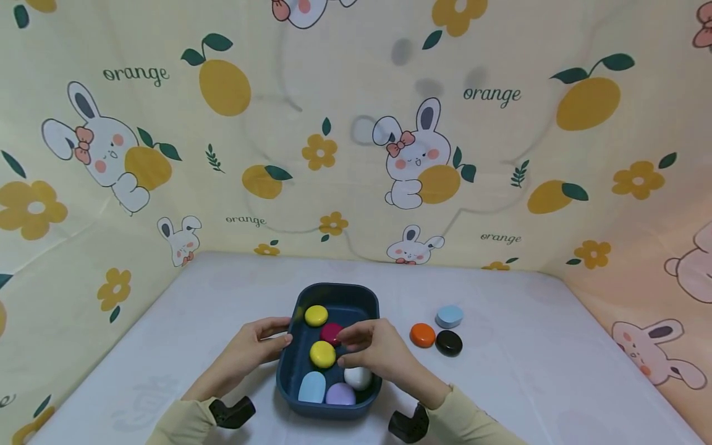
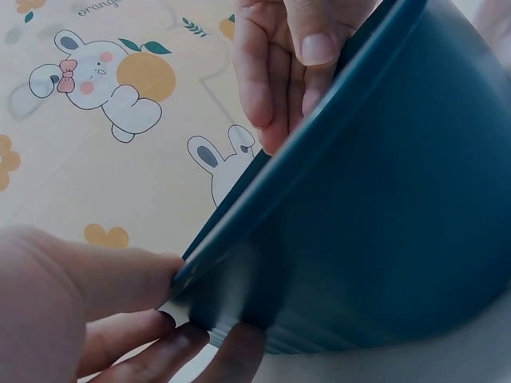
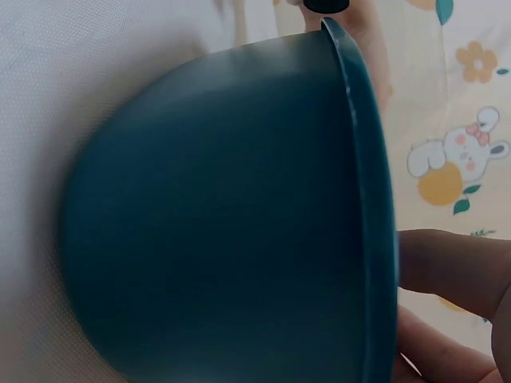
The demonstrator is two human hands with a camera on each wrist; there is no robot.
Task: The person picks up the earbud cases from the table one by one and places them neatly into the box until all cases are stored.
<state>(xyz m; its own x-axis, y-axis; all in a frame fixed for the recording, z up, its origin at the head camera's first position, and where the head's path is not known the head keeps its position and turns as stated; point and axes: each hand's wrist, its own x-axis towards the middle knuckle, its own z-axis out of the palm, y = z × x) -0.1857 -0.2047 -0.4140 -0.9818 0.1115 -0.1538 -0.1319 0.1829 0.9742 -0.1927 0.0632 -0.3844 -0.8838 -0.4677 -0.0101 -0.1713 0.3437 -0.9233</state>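
A dark blue tray (image 1: 374,309) with rounded corners stands on the white tabletop. At its left side, my left hand (image 1: 250,349) pinches the rim, the thumb on the edge and the fingers against the outer wall. Over the tray's right side reaches my right hand (image 1: 384,355), fingers loosely bent, with nothing seen between finger and thumb. Its fingertips are close to a magenta round piece (image 1: 330,334); whether they touch is unclear. Inside also lie a yellow piece (image 1: 316,316), another yellow piece (image 1: 322,355), a light blue arched piece (image 1: 313,387), a purple piece (image 1: 340,394) and a partly covered white piece (image 1: 358,377).
To the tray's right, an orange piece (image 1: 423,335), a black piece (image 1: 449,343) and a light blue piece (image 1: 449,316) lie grouped on the table (image 1: 517,371). A cloth (image 1: 345,80) printed with rabbits and oranges hangs behind and along the sides.
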